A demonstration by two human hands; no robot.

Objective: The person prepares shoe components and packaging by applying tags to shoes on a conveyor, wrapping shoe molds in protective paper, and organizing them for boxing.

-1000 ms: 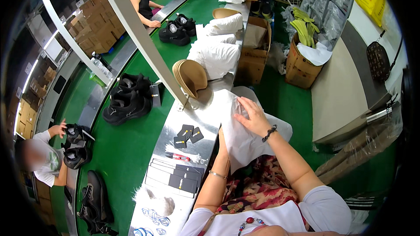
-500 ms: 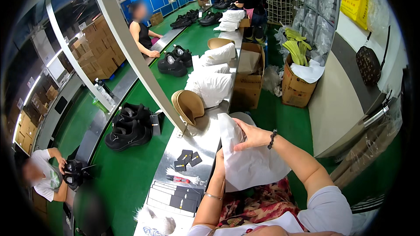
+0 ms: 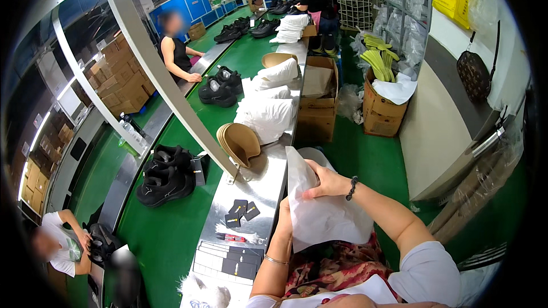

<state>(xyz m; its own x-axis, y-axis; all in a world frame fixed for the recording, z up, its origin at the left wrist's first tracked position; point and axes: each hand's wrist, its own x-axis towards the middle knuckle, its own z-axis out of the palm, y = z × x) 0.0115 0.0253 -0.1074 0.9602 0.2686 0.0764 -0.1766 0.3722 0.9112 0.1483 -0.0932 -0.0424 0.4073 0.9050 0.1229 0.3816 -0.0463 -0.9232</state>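
A large sheet of thin white paper (image 3: 334, 225) hangs over my lap, to the right of the metal ledge, slightly folded at its upper part. My right hand (image 3: 326, 181) grips the top of it, thumb lying across the near side. At the paper's left edge is my left hand (image 3: 285, 217), its fingers hidden behind the sheet. Whether anything is wrapped inside cannot be seen. On the ledge (image 3: 260, 179) beside my left forearm lie black tags (image 3: 242, 210), a bundle of white tag strings (image 3: 245, 235) and a small red tool (image 3: 234, 238).
Tan moulded inserts (image 3: 240, 142) and white paper-wrapped bundles (image 3: 265, 117) stand farther along the ledge. Black shoes (image 3: 165, 177) sit on the green conveyor belt (image 3: 177, 234), beside a white post (image 3: 162, 80). Cardboard boxes (image 3: 385, 111) stand beyond. A co-worker (image 3: 65, 242) handles shoes at lower left.
The whole view has shifted slightly. My right hand has tilted a little on the paper; both hands stay at it. The co-worker at lower left has moved their hands and shoe downward.
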